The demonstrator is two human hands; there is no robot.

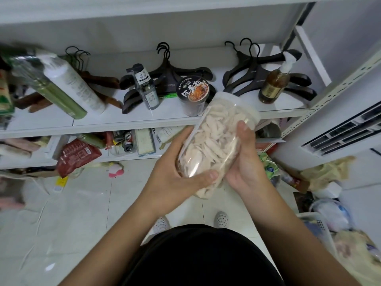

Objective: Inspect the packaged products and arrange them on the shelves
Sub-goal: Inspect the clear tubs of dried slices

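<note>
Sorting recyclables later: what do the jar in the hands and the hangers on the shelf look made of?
The jar looks like clear glossy plastic: the pale slices inside show through and it carries highlights; its lid is milky white. The black hangers look like matte moulded plastic with thin hooks, probably metal.

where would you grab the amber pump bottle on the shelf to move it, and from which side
Grip the amber pump bottle around its round body, about at the label, coming from the front. It stands roughly upright near the front edge of the white shelf, with black plastic hangers crowding behind and beside it. The thin white pump head looks like a poor handle. Both hands are busy now with the clear jar.
</note>
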